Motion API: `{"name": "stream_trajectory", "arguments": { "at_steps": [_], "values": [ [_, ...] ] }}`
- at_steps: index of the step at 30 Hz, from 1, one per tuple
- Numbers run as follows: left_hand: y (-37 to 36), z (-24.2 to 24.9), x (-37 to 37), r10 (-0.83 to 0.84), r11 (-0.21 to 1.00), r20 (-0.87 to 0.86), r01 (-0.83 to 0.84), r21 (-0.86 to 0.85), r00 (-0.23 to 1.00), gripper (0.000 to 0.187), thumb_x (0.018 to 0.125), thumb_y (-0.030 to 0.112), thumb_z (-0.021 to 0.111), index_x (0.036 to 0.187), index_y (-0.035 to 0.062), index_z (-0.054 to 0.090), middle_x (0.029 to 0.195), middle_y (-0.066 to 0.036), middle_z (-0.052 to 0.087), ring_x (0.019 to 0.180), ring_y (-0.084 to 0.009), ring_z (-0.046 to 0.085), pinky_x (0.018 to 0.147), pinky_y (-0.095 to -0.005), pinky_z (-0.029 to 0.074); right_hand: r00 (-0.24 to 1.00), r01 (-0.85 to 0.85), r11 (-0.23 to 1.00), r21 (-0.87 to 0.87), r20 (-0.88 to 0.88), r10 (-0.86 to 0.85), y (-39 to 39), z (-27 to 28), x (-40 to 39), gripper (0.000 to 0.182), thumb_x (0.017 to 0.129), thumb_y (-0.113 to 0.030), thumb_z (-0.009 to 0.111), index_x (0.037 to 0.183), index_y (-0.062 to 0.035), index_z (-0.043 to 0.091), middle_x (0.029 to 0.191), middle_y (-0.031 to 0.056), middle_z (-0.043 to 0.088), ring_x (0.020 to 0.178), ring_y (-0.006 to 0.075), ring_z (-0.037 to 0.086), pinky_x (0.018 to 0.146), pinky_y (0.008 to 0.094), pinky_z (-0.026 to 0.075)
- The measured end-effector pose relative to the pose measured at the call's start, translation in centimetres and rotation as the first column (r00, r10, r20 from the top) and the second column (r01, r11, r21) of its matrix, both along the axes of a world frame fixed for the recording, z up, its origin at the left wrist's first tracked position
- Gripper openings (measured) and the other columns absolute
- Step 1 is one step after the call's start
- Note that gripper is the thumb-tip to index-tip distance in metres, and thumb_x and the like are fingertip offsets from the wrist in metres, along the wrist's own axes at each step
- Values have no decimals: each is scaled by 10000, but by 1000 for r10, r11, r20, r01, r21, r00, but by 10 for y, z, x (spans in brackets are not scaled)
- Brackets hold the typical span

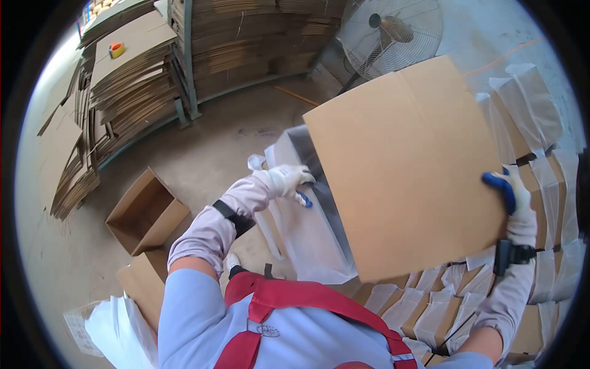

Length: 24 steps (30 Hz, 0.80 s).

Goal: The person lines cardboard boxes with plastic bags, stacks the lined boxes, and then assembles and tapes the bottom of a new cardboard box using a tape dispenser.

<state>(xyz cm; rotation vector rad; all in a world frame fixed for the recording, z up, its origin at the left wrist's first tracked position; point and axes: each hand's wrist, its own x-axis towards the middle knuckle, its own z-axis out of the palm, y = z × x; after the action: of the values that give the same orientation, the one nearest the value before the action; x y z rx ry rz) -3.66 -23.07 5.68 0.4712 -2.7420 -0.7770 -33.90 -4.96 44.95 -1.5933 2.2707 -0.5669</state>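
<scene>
A large brown cardboard box [405, 166] is tilted in front of me, one broad face turned up. My right hand [511, 189], in a white glove with blue fingers, grips its right edge. Along the box's left side lies a long item in white wrapping [307, 227], with a dark grey inner face beside the cardboard. My left hand [292, 180], gloved the same way, has its fingers bent over the wrapped item's upper edge, close to the box. The far side of the box is hidden.
An open cardboard box [147, 212] stands on the floor at left, near white plastic sheeting [123, 332]. Flattened cartons [135, 92] fill a rack, with a yellow tape roll [117, 49] on top. A large fan [393, 37] stands behind; wrapped boxes [439, 313] line the right.
</scene>
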Motion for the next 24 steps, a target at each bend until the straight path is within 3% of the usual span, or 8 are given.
{"name": "stream_trajectory", "arguments": {
  "at_steps": [3,5,14,17,18,21,23,24],
  "values": [
    [-3,-2,3,-30,998,-155,39,55,987,553,789,449,636,1127,18,557,1070,-150,573,884,-319,609,763,-394,496,990,-3,985,174,143,-22,-33,-4,28,295,782,-164,666,1013,7,599,817,30,629,700,94,591,652,224,477],
    [-21,-3,-3,246,622,8,-164,765,969,519,842,473,552,1026,-10,605,841,-138,643,731,-304,632,720,-396,499,975,-4,984,179,218,-36,-41,-12,46,292,779,-174,675,995,12,608,808,32,630,684,90,590,636,225,478],
    [1,15,-19,300,945,325,-326,27,897,288,718,302,640,831,40,685,780,-140,664,771,-296,640,723,-371,496,945,-187,959,214,-229,235,-45,-78,130,382,769,-254,673,1004,38,594,766,160,633,629,214,608,582,318,478],
    [1,68,7,-12,957,440,-117,265,898,355,751,351,648,939,52,674,860,-166,660,886,-297,625,761,-400,486,960,-188,959,214,-167,225,-37,-84,146,381,786,-242,639,1039,33,566,764,198,620,623,279,613,593,345,482],
    [2,96,23,-43,992,237,14,122,970,334,763,338,666,949,60,674,818,-133,668,795,-236,651,691,-365,504,964,-169,967,189,-171,201,-38,-86,145,381,786,-242,639,1039,33,566,764,198,620,623,279,613,593,345,482],
    [5,224,67,258,824,-462,57,564,848,235,763,155,707,957,29,664,829,-73,665,731,-105,637,651,-261,510,914,-288,938,192,-237,329,-25,-114,147,549,819,-307,598,1232,14,436,960,238,601,895,339,598,808,389,450],
    [-25,267,48,152,981,-798,-187,50,583,354,792,232,666,1089,45,619,1081,-145,616,984,-202,605,846,-277,471,930,-307,946,103,-177,321,-15,-116,157,508,818,-233,594,1238,11,446,1058,243,572,947,363,570,831,379,438],
    [-47,275,31,179,917,-713,-377,-130,678,386,788,258,667,1109,51,608,1131,-153,587,1030,-230,581,885,-295,450,932,-305,949,80,-182,315,-7,-106,152,508,818,-233,594,1238,11,446,1058,243,572,947,363,570,831,379,438]
  ]
}}
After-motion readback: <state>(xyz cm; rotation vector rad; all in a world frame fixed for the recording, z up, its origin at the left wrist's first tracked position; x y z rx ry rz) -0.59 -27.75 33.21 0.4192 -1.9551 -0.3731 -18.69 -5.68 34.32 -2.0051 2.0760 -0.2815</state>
